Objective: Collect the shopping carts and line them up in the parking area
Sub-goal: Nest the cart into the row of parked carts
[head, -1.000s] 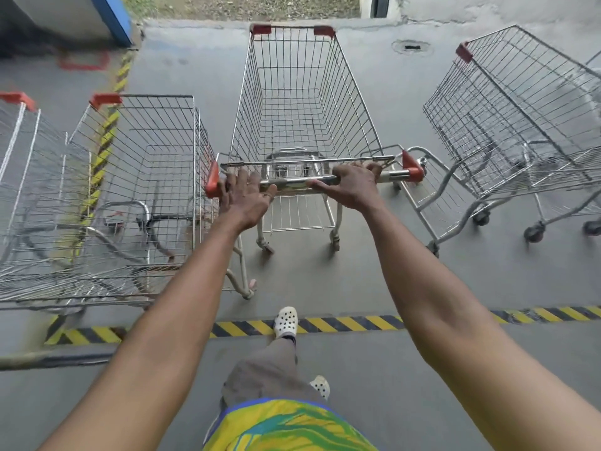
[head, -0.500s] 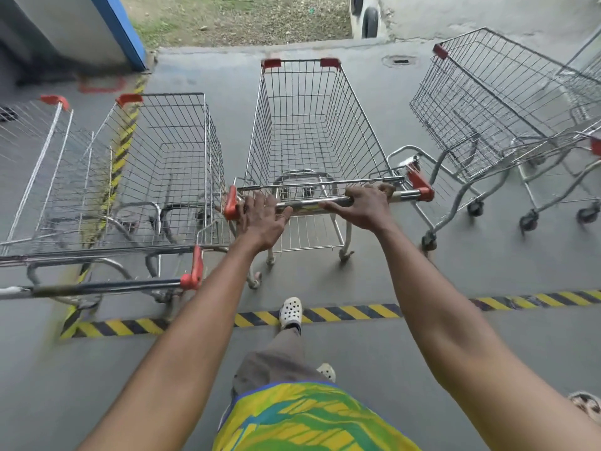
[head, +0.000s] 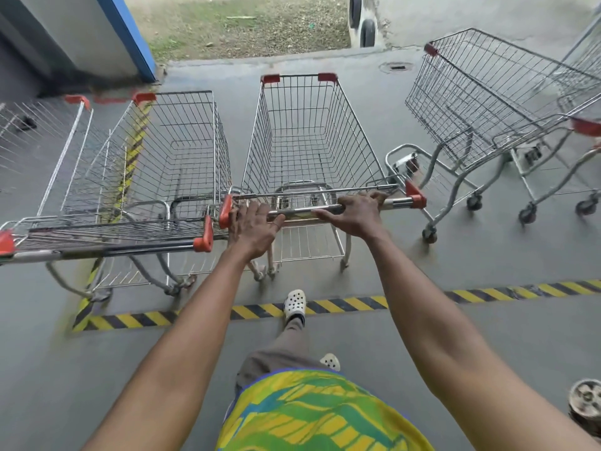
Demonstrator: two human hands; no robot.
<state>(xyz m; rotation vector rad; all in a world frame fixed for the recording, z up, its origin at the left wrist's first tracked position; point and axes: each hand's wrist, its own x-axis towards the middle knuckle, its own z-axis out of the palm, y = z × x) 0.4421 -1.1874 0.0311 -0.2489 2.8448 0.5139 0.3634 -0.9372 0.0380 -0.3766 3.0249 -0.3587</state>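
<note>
I stand behind a wire shopping cart [head: 312, 148] with red corner caps, inside the bay marked by yellow-black floor tape [head: 344, 304]. My right hand [head: 356, 214] grips its metal handle bar [head: 395, 201] near the right end. On the bar's left end, beside the red end cap, my left hand [head: 253, 227] presses with its fingers spread and fairly straight. A second cart [head: 182, 157] stands close on the left, roughly parallel, its handle [head: 130, 249] nearer to me. A third cart [head: 48, 148] is at the far left edge.
Two more carts [head: 494, 102] stand at an angle on the right, one partly cut off by the frame edge [head: 585, 131]. A striped tape line [head: 130, 157] runs under the left carts. A blue-edged wall [head: 130, 37] is at back left. A wheel [head: 587, 402] lies at bottom right.
The middle cart has rolled forward alongside the left cart, whose handle has come into view at my left. Both hands stay on the bar.
</note>
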